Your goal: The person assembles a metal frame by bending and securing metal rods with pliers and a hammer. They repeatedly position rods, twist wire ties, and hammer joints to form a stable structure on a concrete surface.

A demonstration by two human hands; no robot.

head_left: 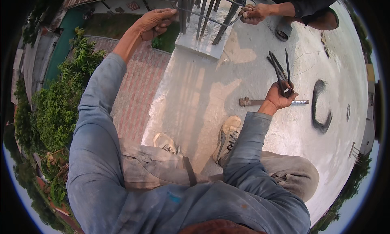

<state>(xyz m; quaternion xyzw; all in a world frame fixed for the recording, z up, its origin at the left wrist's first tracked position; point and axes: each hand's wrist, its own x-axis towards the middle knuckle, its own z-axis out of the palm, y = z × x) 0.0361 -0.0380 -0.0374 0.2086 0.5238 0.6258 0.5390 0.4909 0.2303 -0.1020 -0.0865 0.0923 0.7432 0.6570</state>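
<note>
A cluster of upright steel rebars rises from a concrete stub at the slab's edge, with a thin steel stirrup lying across it. My left hand is closed at the stirrup's left corner, thumb and fingertips pinched there. At the opposite corner, another person's hand grips the same stirrup. Lower right, my right hand is closed around dark pincers, their long handles pointing up and away. Its palm faces up, and the fingers partly hide the tool's head.
Under my right wrist lies a hammer-like tool with a rusty head. A coil of black tie wire rests on the concrete slab to the right. Left of the slab's edge, a paved yard and trees appear far below.
</note>
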